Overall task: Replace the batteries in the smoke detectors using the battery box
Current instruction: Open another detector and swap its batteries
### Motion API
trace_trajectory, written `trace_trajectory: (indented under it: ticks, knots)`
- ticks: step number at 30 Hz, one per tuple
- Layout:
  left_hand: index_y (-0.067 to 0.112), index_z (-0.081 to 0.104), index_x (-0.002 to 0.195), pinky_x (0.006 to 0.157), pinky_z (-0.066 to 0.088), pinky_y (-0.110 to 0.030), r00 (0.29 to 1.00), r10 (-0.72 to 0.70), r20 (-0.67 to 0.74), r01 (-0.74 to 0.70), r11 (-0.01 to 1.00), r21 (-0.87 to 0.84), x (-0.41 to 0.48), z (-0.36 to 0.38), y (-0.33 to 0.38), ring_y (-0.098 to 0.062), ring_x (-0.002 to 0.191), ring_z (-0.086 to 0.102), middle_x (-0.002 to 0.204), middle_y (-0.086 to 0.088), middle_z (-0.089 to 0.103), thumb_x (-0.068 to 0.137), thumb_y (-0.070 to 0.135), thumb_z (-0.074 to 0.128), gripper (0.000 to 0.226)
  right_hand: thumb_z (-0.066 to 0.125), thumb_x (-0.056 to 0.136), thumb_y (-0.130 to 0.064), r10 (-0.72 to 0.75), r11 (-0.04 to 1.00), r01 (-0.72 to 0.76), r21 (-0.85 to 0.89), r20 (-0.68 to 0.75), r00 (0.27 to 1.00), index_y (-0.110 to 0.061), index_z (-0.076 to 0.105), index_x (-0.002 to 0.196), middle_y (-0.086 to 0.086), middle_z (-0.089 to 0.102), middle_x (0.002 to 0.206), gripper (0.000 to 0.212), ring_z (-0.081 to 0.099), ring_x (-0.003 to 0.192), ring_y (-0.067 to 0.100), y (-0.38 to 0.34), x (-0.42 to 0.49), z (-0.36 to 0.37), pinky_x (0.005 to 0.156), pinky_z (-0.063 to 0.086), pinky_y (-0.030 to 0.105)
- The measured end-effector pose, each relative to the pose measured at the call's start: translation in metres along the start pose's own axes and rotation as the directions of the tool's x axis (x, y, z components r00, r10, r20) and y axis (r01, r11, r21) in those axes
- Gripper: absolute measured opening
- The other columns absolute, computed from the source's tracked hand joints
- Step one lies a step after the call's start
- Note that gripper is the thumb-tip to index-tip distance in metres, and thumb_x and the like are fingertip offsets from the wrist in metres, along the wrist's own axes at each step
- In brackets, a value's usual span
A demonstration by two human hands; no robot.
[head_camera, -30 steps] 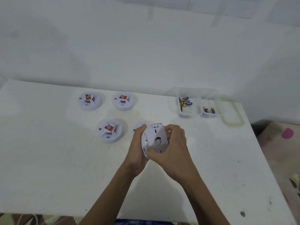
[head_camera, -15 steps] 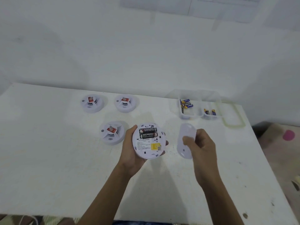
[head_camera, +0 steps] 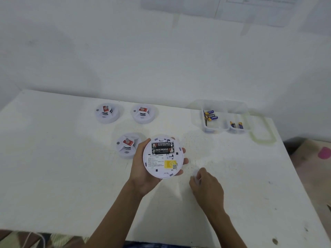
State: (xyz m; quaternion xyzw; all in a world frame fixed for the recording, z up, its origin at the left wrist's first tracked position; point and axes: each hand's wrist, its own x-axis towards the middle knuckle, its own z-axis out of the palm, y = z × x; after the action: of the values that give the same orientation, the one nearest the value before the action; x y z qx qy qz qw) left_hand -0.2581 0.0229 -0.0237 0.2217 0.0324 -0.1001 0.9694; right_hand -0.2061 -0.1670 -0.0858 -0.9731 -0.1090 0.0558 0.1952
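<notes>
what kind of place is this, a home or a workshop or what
Probably a plain room set up as a makeshift workbench, not a proper workshop: a bare white table against a blank white wall, with a patterned rug on the floor beside it and papers taped to the wall.

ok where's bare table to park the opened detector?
Widest bare patch: the table left of the three face-up detectors. Also free: the near-right stretch beyond the right hand, below the battery box. Crowded: around the left hand holding the opened detector, close beside the nearest detector.
</notes>
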Motion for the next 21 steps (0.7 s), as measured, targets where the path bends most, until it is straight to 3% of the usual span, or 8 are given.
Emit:
trace_trajectory:
  ticks: [4, 7, 11, 13, 16, 18, 21]
  knots:
    - [0.013, 0.054, 0.129, 0.097, 0.043, -0.050, 1.000, -0.006, -0.010, 0.006, 1.000, -0.005, -0.003, -0.003, -0.001, -0.044, 0.117, 0.053, 0.130, -0.021, 0.055, 0.083, 0.049, 0.055, 0.058, 0.056, 0.091, -0.038, 0.010, 0.999, -0.011, 0.038, 0.036, 0.999, -0.025, 0.051, 0.082, -0.010, 0.056, 0.077, 0.017, 0.051, 0.066, 0.005, -0.004, 0.000, -0.003, 0.054, 0.031, 0.011]
    - [0.013, 0.056, 0.128, 0.095, 0.045, -0.051, 0.999, 0.021, -0.044, -0.021, 1.000, -0.006, -0.004, -0.004, -0.002, -0.045, 0.116, 0.053, 0.129, -0.022, 0.055, 0.081, 0.049, 0.057, 0.059, 0.062, 0.088, -0.023, -0.043, 0.951, 0.075, 0.299, -0.113, 0.993, -0.023, 0.055, 0.079, -0.009, 0.059, 0.073, 0.012, 0.054, 0.064, 0.005, -0.020, -0.002, -0.027, 0.056, 0.037, 0.013]
    - [0.014, 0.060, 0.123, 0.092, 0.047, -0.050, 0.991, 0.093, -0.099, -0.087, 0.994, 0.059, -0.006, 0.001, -0.003, -0.039, 0.110, 0.058, 0.122, -0.019, 0.060, 0.078, 0.050, 0.057, 0.057, 0.061, 0.086, -0.010, -0.105, 0.787, 0.251, 0.564, -0.279, 0.955, -0.020, 0.059, 0.081, -0.008, 0.062, 0.071, 0.012, 0.058, 0.067, 0.011, -0.060, -0.016, -0.071, 0.057, 0.044, 0.012]
    - [0.013, 0.059, 0.123, 0.089, 0.050, -0.048, 0.978, 0.136, -0.159, -0.123, 0.988, 0.089, -0.007, 0.003, -0.005, -0.033, 0.108, 0.061, 0.119, -0.016, 0.063, 0.083, 0.051, 0.045, 0.057, 0.063, 0.086, -0.012, -0.157, 0.757, 0.301, 0.580, -0.286, 0.945, -0.021, 0.060, 0.082, -0.008, 0.063, 0.070, 0.011, 0.058, 0.066, 0.012, -0.076, -0.022, -0.082, 0.055, 0.045, 0.013]
    - [0.008, 0.050, 0.132, 0.087, 0.052, -0.041, 0.954, 0.171, -0.247, -0.137, 0.980, 0.146, -0.007, 0.002, -0.008, -0.030, 0.109, 0.060, 0.122, -0.014, 0.062, 0.094, 0.046, 0.025, 0.060, 0.066, 0.086, -0.021, -0.224, 0.801, 0.322, 0.505, -0.245, 0.943, -0.024, 0.061, 0.089, -0.013, 0.062, 0.075, 0.007, 0.058, 0.069, 0.008, -0.092, -0.027, -0.080, 0.057, 0.046, 0.012]
    - [0.009, 0.051, 0.132, 0.090, 0.052, -0.038, 0.943, 0.180, -0.281, -0.130, 0.973, 0.188, -0.007, 0.001, -0.010, -0.029, 0.113, 0.058, 0.124, -0.013, 0.061, 0.095, 0.045, 0.024, 0.058, 0.067, 0.085, -0.025, -0.217, 0.837, 0.289, 0.465, -0.203, 0.955, -0.022, 0.063, 0.096, -0.010, 0.066, 0.083, 0.012, 0.058, 0.069, 0.005, -0.097, -0.028, -0.074, 0.061, 0.048, 0.010]
    - [0.013, 0.068, 0.115, 0.086, 0.055, -0.035, 0.936, 0.194, -0.294, -0.141, 0.971, 0.193, -0.007, 0.005, -0.010, -0.026, 0.105, 0.064, 0.117, -0.012, 0.066, 0.089, 0.044, 0.033, 0.054, 0.064, 0.087, -0.032, -0.176, 0.874, 0.236, 0.425, -0.176, 0.968, -0.020, 0.064, 0.104, -0.005, 0.069, 0.096, 0.021, 0.061, 0.079, 0.007, -0.102, -0.030, -0.070, 0.070, 0.051, 0.015]
